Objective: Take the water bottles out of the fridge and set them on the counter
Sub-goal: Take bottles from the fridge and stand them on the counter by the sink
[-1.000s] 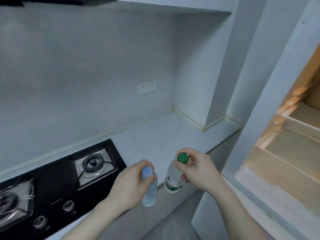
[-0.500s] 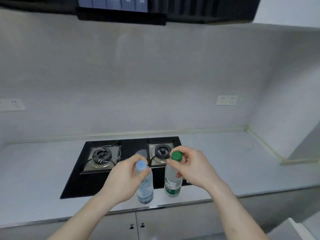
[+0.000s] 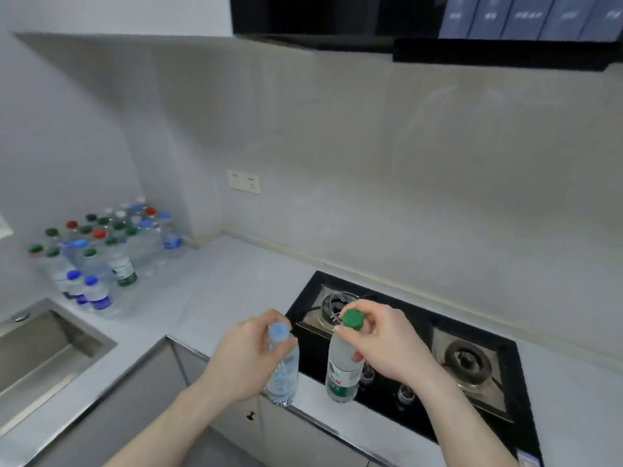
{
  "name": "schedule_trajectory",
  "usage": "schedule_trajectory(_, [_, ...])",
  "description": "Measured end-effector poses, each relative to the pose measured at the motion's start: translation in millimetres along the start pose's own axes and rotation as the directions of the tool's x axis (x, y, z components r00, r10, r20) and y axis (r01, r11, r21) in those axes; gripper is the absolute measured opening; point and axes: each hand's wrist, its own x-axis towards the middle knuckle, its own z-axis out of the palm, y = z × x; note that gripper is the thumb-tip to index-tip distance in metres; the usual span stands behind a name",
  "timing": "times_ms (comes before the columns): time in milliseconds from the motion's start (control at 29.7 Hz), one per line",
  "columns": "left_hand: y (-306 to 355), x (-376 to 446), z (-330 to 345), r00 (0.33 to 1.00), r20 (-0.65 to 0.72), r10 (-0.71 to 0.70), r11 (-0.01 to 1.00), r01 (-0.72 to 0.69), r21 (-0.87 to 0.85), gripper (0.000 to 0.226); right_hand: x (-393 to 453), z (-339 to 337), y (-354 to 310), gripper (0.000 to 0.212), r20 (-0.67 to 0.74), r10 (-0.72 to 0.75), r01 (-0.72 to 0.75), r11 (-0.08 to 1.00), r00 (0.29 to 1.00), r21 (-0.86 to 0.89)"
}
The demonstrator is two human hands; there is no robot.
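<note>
My left hand [image 3: 241, 358] grips a clear bottle with a pale blue cap [image 3: 282, 375] by its neck. My right hand [image 3: 387, 345] holds a bottle with a green cap and green label [image 3: 342, 372] around its shoulder. Both bottles hang upright in front of me, over the counter's front edge beside the stove. On the grey counter [image 3: 229, 284], in the far left corner, stands a cluster of several water bottles [image 3: 101, 251] with green, red and blue caps. The fridge is out of view.
A black two-burner gas stove [image 3: 468, 362] is set into the counter at right. At the lower left lies a steel sink [image 3: 40, 348]. A range hood [image 3: 421, 25] hangs above. A wall socket [image 3: 243, 181] is on the backsplash.
My view has swung left from the fridge, past the stove, to the sink corner. The bottle cluster and sink came into sight. Both hands keep their bottles.
</note>
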Motion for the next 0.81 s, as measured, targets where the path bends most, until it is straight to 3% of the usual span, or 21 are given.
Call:
schedule_trajectory(337, [-84,33,-69,0.964,-0.136,-0.228,0.966,0.241,0.091,0.015,127,85,-52,0.012,0.202,-0.172,0.159,0.984,0.964,0.076])
schedule_trajectory(809, [-199,89,-147,0.882,-0.27,-0.385,0.881,0.439,0.177,0.014,275,193,-133,0.012,0.39,-0.279,0.257,0.96,0.877,0.11])
